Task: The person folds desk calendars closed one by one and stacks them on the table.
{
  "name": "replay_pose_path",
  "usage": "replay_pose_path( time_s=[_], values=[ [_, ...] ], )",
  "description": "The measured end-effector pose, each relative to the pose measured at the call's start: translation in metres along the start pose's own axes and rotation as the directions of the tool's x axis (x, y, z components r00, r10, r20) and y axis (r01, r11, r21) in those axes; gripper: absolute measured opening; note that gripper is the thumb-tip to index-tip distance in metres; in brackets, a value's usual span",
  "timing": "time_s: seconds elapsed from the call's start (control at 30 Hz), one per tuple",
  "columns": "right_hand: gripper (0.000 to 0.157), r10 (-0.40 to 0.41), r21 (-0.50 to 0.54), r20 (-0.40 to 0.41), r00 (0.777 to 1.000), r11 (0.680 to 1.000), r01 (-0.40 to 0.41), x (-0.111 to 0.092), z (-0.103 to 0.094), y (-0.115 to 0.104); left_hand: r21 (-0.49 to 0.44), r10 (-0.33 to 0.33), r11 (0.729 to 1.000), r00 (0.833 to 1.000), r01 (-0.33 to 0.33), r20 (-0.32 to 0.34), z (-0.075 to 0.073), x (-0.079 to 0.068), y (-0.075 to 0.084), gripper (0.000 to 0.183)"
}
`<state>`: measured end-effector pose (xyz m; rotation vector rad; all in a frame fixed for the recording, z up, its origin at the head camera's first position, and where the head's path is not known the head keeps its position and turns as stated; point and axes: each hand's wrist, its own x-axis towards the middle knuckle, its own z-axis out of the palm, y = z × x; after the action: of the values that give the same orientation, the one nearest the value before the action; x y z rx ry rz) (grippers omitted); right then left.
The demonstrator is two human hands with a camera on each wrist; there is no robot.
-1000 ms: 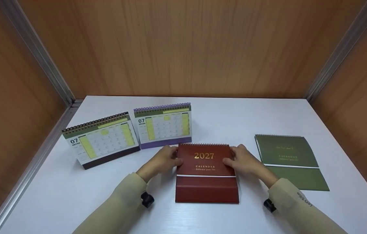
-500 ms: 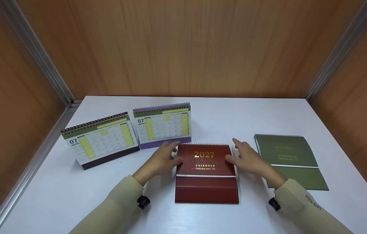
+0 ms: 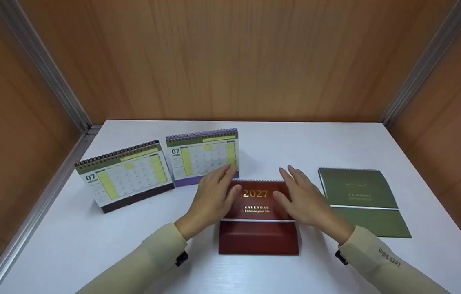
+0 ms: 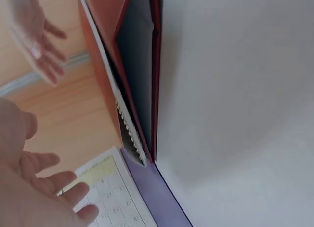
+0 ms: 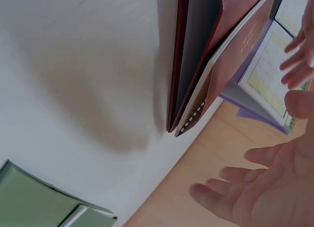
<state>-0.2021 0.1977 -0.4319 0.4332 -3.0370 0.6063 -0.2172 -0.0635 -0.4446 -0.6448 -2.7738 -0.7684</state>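
Note:
A red 2027 desk calendar (image 3: 258,239) lies low on the table, its cover up and its spiral binding at the far edge. In both wrist views its stand shows partly folded, with a gap along the side. My left hand (image 3: 210,201) hovers over its left edge, fingers extended, holding nothing. Over the right edge hangs my right hand (image 3: 307,202), fingers spread and likewise holding nothing. The left wrist view shows the left hand (image 4: 39,180) apart from the red calendar, and in the right wrist view the right hand (image 5: 265,180) is clear of it too.
Two desk calendars stand upright at the back left, one with a black base (image 3: 130,175) and one with a purple base (image 3: 185,179). On the right a green calendar (image 3: 371,222) lies flat. Wooden panels (image 3: 230,61) wall in the white table (image 3: 287,143).
Both hands have let go of the red calendar's sides. They have risen and moved inward above its cover, fingers straighter. The calendars have stayed in place.

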Motion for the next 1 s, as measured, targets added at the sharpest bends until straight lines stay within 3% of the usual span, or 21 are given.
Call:
replay_pose_path(
  time_s=[0.2,0.4,0.77,1.0],
  values=[
    [0.072,-0.061,-0.084,-0.060,0.996,0.995,0.055,0.000,0.012,-0.011,0.150,0.036,0.988,0.999,-0.036,-0.001,0.012,-0.006,0.003,0.059],
    [0.068,-0.099,-0.178,-0.108,0.989,0.981,0.079,0.000,0.027,-0.015,0.258,0.003,0.966,1.000,-0.006,0.013,0.025,-0.012,0.003,0.064],
    [0.069,-0.104,-0.249,-0.091,0.990,0.965,0.079,-0.005,0.050,-0.016,0.324,-0.028,0.946,0.999,0.017,0.032,0.044,-0.016,0.006,0.068],
    [0.070,-0.095,-0.226,-0.083,0.992,0.971,0.074,-0.007,0.062,-0.014,0.320,-0.029,0.948,0.995,-0.001,0.091,0.052,-0.020,0.008,0.066]
  ],
)
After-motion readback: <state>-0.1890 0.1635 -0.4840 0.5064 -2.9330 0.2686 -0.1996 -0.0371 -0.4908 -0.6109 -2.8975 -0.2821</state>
